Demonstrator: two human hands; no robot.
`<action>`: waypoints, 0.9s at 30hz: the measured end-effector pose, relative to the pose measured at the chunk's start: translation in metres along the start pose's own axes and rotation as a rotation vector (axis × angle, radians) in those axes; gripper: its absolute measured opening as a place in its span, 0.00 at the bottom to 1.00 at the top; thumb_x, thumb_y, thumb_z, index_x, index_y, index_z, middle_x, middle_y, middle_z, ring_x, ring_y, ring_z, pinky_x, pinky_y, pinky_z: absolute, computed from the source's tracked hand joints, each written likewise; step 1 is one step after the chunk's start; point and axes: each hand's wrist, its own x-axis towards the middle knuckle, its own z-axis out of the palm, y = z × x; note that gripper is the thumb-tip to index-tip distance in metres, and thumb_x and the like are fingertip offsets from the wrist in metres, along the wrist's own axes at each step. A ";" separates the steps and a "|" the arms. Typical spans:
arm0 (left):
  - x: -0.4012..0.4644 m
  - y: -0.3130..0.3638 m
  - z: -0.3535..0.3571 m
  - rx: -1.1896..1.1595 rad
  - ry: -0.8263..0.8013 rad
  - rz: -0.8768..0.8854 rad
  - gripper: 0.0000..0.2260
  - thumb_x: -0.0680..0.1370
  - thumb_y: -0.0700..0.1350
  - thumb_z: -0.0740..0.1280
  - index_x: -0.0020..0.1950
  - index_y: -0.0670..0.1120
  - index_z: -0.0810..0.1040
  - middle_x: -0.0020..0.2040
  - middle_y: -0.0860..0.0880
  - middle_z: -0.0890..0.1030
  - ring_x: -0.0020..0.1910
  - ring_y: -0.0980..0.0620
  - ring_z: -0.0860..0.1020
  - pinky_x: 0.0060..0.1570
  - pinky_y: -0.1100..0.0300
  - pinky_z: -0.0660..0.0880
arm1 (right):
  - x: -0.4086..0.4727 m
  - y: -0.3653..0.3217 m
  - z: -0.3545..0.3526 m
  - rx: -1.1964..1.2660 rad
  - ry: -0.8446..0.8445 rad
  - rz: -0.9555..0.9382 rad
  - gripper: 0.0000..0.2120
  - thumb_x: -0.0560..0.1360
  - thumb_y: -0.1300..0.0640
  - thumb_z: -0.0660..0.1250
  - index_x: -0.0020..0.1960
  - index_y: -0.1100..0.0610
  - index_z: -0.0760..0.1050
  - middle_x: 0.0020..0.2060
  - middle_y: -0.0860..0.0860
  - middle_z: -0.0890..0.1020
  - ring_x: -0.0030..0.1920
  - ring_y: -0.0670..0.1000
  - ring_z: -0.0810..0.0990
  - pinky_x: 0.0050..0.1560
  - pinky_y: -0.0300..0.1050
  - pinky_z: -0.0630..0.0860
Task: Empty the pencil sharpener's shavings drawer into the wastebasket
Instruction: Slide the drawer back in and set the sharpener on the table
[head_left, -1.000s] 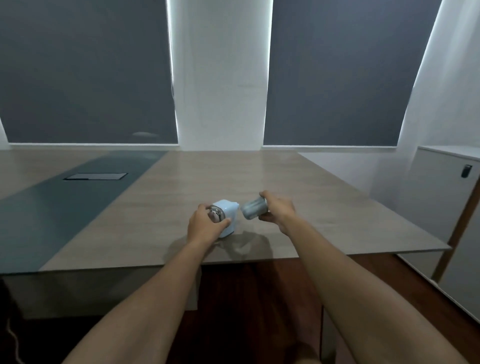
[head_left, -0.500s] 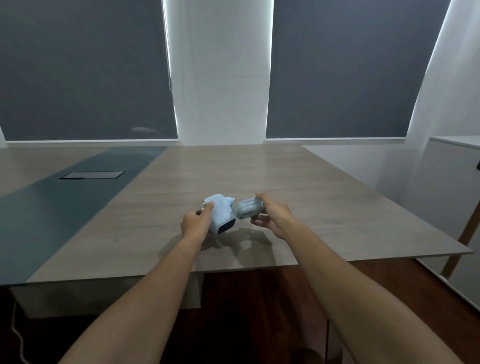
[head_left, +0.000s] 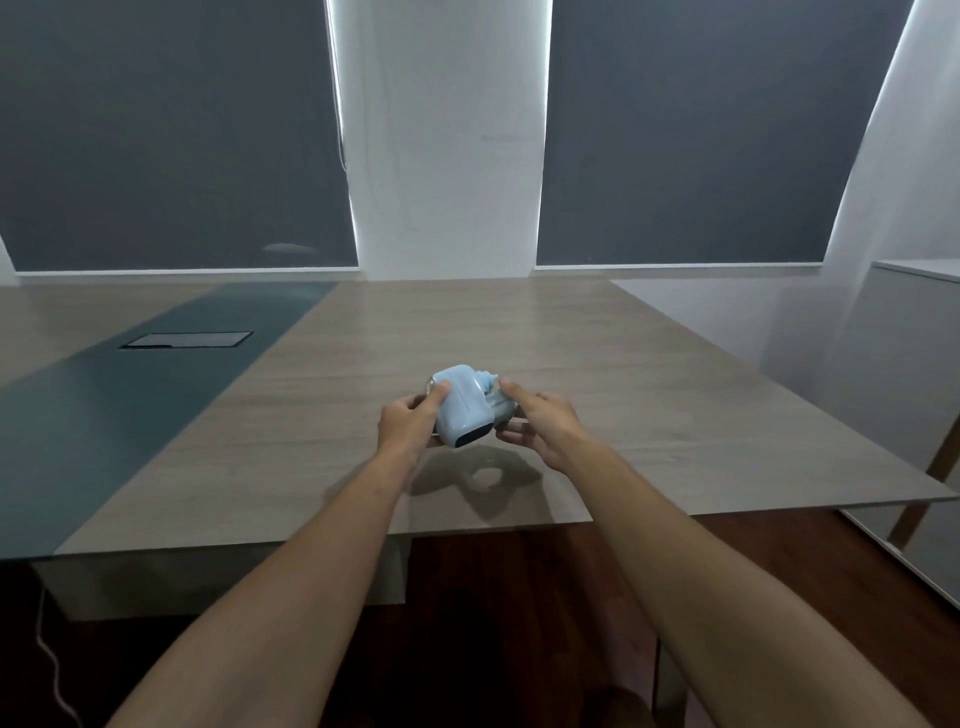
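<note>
A pale blue pencil sharpener (head_left: 460, 408) is held just above the wooden table (head_left: 311, 436), tilted, with a dark opening facing me at its lower end. My left hand (head_left: 410, 423) grips its left side. My right hand (head_left: 540, 423) holds the translucent grey shavings drawer (head_left: 500, 408) pressed against the sharpener's right side. How far the drawer sits inside the body is hidden by my fingers. No wastebasket is in view.
A dark green strip (head_left: 130, 395) with a flush cable hatch (head_left: 187, 339) runs along the table's left part. A white cabinet (head_left: 914, 364) stands to the right, past the table's edge. Dark wood floor (head_left: 519, 623) lies below the near edge.
The drawer was held apart to the right of the sharpener; my right hand has brought it left against the sharpener's side. The sharpener has been tilted and turned in my left hand.
</note>
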 end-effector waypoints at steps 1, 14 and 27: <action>-0.001 0.001 0.001 -0.007 -0.009 0.001 0.23 0.72 0.52 0.72 0.58 0.36 0.80 0.54 0.39 0.83 0.51 0.41 0.84 0.38 0.51 0.83 | -0.001 0.001 0.004 -0.019 -0.007 0.000 0.20 0.72 0.47 0.73 0.53 0.61 0.76 0.51 0.58 0.83 0.44 0.58 0.85 0.46 0.50 0.83; -0.011 0.006 -0.025 0.015 0.075 0.038 0.16 0.67 0.53 0.75 0.48 0.44 0.79 0.54 0.41 0.82 0.52 0.42 0.83 0.45 0.42 0.83 | -0.016 0.005 0.043 -0.145 0.034 0.021 0.30 0.79 0.39 0.52 0.56 0.60 0.81 0.50 0.54 0.84 0.46 0.55 0.81 0.53 0.53 0.81; -0.026 0.018 -0.101 0.206 0.412 0.187 0.23 0.69 0.52 0.76 0.58 0.43 0.76 0.49 0.49 0.81 0.46 0.51 0.78 0.47 0.60 0.72 | -0.031 0.003 0.103 -0.215 -0.118 0.027 0.27 0.79 0.40 0.52 0.63 0.58 0.76 0.56 0.56 0.81 0.51 0.58 0.81 0.49 0.53 0.81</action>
